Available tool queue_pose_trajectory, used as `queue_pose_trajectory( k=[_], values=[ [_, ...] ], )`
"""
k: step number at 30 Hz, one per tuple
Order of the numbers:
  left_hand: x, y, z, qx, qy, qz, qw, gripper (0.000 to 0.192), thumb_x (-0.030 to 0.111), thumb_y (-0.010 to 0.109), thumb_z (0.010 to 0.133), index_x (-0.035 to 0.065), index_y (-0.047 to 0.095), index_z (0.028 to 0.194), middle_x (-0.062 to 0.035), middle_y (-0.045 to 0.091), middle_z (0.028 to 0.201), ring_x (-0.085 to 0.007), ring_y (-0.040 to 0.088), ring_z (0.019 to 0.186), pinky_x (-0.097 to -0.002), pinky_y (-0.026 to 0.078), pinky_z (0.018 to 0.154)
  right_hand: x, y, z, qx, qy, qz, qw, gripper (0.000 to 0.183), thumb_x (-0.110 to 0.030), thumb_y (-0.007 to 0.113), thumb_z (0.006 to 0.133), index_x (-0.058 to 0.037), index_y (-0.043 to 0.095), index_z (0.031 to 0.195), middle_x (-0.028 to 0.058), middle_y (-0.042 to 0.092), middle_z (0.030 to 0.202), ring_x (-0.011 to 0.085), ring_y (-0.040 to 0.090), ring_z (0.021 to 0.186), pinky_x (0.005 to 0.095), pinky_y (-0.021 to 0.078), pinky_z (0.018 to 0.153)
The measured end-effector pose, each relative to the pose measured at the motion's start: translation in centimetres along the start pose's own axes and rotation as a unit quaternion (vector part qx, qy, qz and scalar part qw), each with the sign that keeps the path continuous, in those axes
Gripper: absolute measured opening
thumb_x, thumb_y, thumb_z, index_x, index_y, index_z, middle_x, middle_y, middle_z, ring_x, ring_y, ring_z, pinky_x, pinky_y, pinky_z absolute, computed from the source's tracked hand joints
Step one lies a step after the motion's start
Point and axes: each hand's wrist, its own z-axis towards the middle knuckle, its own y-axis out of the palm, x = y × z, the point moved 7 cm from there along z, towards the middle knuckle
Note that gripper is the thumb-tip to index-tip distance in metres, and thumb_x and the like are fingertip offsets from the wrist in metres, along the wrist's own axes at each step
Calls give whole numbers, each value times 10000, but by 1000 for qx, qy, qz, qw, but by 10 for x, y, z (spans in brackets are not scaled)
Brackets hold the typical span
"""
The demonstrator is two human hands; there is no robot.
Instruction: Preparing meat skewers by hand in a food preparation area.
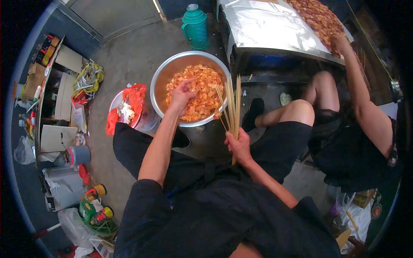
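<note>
A wide metal basin (155, 93) stands before me, holding a heap of cut, reddish-orange marinated meat (205, 104). My left hand (183, 96) is over the heap with its fingers bent; whether a piece is between them cannot be made out. To the right of the basin, my right hand (238, 145) grips a bundle of thin wooden skewers (237, 106), which point up and away from me. One skewer leans left from the bundle, and a piece of meat (217, 114) is on it low down, near the basin's rim.
A bucket with a red plastic bag (135, 96) stands left of the basin, a teal thermos flask (195, 29) beyond it. At right, a co-worker's hand (340, 43) touches meat on a foil-covered table (264, 25). Cluttered shelves (51, 96) line the left wall.
</note>
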Motion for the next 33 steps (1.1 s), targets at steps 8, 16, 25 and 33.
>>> queue_pose_trajectory(
  k=[8, 16, 25, 33],
  values=[
    [5, 11, -10, -26, 40, -17, 999, 438, -119, 532, 765, 1, 432, 1175, -158, 579, 997, -255, 654, 809, -289, 559, 653, 3, 1, -1, -11, -18, -36, 999, 129, -155, 574, 855, -48, 503, 848, 14, 550, 592, 72, 469, 428, 230, 381, 379],
    [-5, 10, -13, -28, -50, -51, 997, 272, 13, 439, 887, -32, 446, 1155, -153, 557, 987, -250, 645, 802, -329, 567, 690, 5, 5, -3, -20, -12, -32, 999, 138, -163, 578, 855, -48, 504, 866, 15, 550, 595, 72, 471, 429, 226, 383, 378],
    [-1, 10, -16, 15, -29, -138, 990, 396, -100, 400, 822, -80, 396, 1218, -183, 499, 1067, -272, 621, 877, -330, 565, 715, 1, 7, -5, -19, 1, -23, 1000, 141, -155, 564, 858, -31, 497, 868, 27, 541, 601, 60, 442, 427, 208, 359, 381],
    [-10, 2, -11, 26, -34, -90, 995, 346, -99, 448, 803, -45, 418, 1143, -160, 540, 979, -268, 643, 786, -316, 570, 665, 3, 7, -4, -21, -2, -32, 999, 129, -141, 564, 859, -31, 498, 876, 25, 540, 600, 60, 435, 417, 207, 353, 376]
  ],
)
